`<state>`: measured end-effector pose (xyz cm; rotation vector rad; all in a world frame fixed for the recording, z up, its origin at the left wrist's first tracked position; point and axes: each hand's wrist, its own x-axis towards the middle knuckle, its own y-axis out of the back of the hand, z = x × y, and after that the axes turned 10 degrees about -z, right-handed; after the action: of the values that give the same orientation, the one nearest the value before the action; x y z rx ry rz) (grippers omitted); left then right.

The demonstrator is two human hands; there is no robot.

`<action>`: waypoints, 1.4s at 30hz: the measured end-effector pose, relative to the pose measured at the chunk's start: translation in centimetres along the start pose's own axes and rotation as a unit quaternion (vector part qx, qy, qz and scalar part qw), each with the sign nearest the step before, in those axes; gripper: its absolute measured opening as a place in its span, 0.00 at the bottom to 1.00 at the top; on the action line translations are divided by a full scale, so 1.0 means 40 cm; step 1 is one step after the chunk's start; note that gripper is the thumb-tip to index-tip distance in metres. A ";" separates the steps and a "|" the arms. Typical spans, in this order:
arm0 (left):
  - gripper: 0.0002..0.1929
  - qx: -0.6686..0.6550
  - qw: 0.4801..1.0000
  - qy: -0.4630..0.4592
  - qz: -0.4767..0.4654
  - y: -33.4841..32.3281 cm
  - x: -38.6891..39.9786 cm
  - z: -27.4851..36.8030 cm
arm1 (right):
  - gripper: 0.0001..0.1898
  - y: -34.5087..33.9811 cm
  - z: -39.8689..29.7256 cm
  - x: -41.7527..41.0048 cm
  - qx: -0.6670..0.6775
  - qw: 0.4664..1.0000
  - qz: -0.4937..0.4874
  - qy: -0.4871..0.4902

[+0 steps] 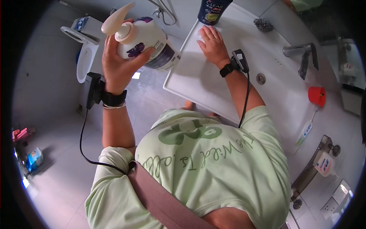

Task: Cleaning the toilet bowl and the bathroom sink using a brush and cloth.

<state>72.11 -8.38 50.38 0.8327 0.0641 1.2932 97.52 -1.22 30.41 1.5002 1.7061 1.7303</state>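
Observation:
My left hand grips a large white pump bottle with a beige pump head and purple print. It holds the bottle tilted in the air, left of the sink. My right hand lies palm down on the white washbasin's flat ledge, its fingertips just short of a dark blue Clear shampoo bottle. A pale patch shows at the edges of those fingers, perhaps a thin white cloth. What lies under the palm is hidden.
A steel wool scourer sits by the basin's back edge. Beyond the drain stands a chrome faucet. A red cup-like item and a white-handled brush are at the right. A toilet is at the left.

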 end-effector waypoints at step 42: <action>0.32 0.109 0.992 -0.053 -0.043 -0.102 0.014 0.032 | 0.04 -0.105 0.046 0.053 0.215 0.945 0.127 -0.213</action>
<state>76.25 -8.67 49.16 1.0734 0.1579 1.1722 96.21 2.58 27.33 2.1764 1.7758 1.0403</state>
